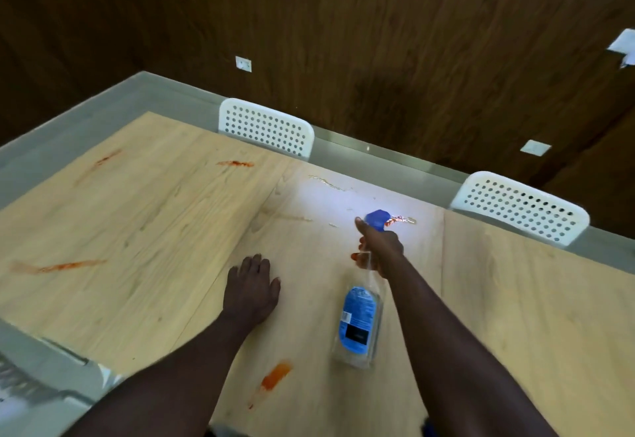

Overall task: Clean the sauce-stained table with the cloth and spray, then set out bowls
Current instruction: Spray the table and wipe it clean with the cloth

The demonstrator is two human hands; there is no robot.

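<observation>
The spray bottle [360,321] is held above the light wooden desk [154,213], a little right of its middle, by the right grip [379,247]. The fingers are curled tightly round the narrow neck, under the blue trigger head [377,218]. The bottle is made of clear plastic, slim in shape, with a blue label. Its long axis is tilted and runs from the person toward the far edge: the base is turned to the person and the nozzle is pointed away, at a small red sauce smear [403,220] in a bright patch of glare. The left grip [252,285] is laid flat on the desk, fingers straight and a little spread, and nothing is held in it. The desk surface is smooth with visible grain, and orange-red streaks [275,374] are seen in several places. Two white plastic chairs [266,127] with round holes in the backs are placed at the far side, before a dark wood wall [412,41]
</observation>
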